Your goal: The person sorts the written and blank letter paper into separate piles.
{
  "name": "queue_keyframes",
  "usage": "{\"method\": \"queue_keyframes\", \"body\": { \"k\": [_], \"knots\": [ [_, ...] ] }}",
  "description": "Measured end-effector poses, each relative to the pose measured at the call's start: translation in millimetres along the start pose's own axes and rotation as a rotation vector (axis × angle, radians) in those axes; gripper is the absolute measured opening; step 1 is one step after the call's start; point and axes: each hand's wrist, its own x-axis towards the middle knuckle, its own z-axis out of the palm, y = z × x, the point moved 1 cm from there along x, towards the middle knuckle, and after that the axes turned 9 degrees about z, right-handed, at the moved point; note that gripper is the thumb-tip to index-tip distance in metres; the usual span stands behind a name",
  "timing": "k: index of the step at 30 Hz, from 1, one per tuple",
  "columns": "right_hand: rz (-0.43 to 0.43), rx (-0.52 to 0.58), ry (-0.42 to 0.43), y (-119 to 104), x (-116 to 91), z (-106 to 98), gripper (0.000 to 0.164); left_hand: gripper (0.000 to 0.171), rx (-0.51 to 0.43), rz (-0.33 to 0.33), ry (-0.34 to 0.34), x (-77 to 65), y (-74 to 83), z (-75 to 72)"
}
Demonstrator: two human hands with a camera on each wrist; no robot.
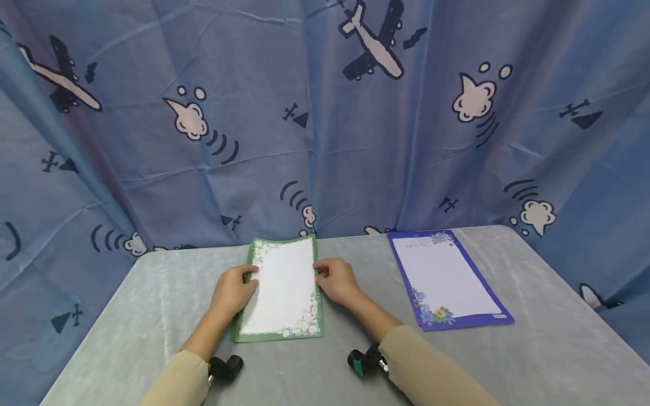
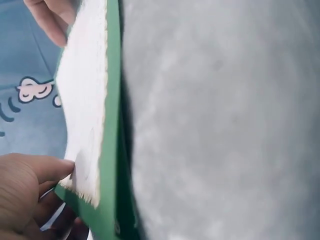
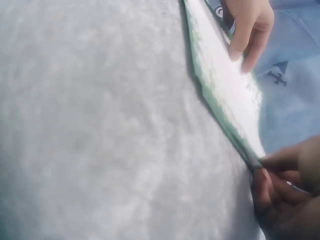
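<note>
A stack of green-bordered paper (image 1: 281,287) with white flowers along its edges is in front of me, left of the middle of the table. My left hand (image 1: 235,290) holds its left edge, the thumb (image 2: 60,169) lying on the white face and the fingers tucked beneath. At the right edge, my right hand (image 1: 337,280) pinches the sheets between thumb and fingers, as the right wrist view also shows. In the left wrist view the paper (image 2: 87,95) bends, its near edge close over the table.
A purple-bordered sheet (image 1: 447,276) with blue and yellow flowers and faint writing lies to the right. The pale grey cloth-covered table (image 1: 365,248) ends at a blue curtain (image 1: 264,141) printed with planes and clouds. Black devices (image 1: 227,367) are strapped to both wrists.
</note>
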Motion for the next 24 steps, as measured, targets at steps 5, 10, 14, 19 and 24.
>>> {"method": "queue_keyframes", "body": {
  "k": [5,10,14,19,24],
  "knots": [
    [-0.031,-0.071,0.014,-3,-1,1,0.032,0.034,0.049,-0.004,0.013,-2.1,-2.5,-1.8],
    [-0.040,-0.096,0.020,-5,-2,0,0.032,0.038,0.054,0.015,-0.009,-4.1,-4.4,-1.7],
    [-0.018,-0.094,0.020,-5,-2,-3,0.033,0.041,0.053,0.027,-0.043,-4.1,-4.4,-3.3],
    [0.100,-0.001,-0.030,-9,-3,-7,0.034,0.038,-0.031,-0.010,-0.042,-3.3,-4.9,-8.9],
    [0.218,0.117,-0.140,-19,-7,-5,0.035,0.037,-0.099,-0.044,-0.050,-2.8,-4.5,-13.1]
  ]
}}
